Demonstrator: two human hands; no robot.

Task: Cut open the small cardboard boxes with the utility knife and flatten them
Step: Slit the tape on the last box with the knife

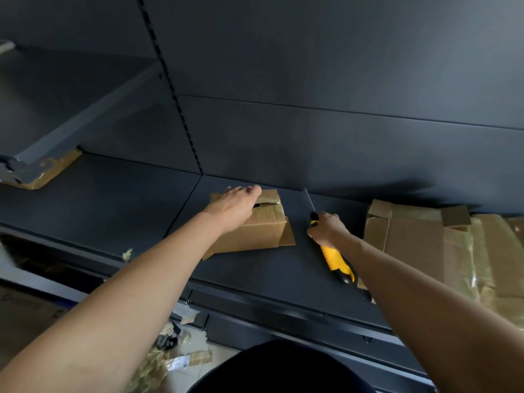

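Note:
A small brown cardboard box (263,231), taped on top and with loose flaps at its base, stands on the dark metal shelf (269,268). My left hand (234,204) lies flat over the box's top left part, fingers stretched toward the back wall. To the right of the box, my right hand (326,226) grips a yellow and black utility knife (334,259). Its long blade points up and away toward the back panel, apart from the box.
A pile of flattened, taped cardboard (442,245) covers the shelf at the right. A cardboard scrap (46,171) lies under a shelf bracket at the far left. Tape shreds and scraps (167,353) litter the floor below. A dark back panel (312,80) closes the shelf behind.

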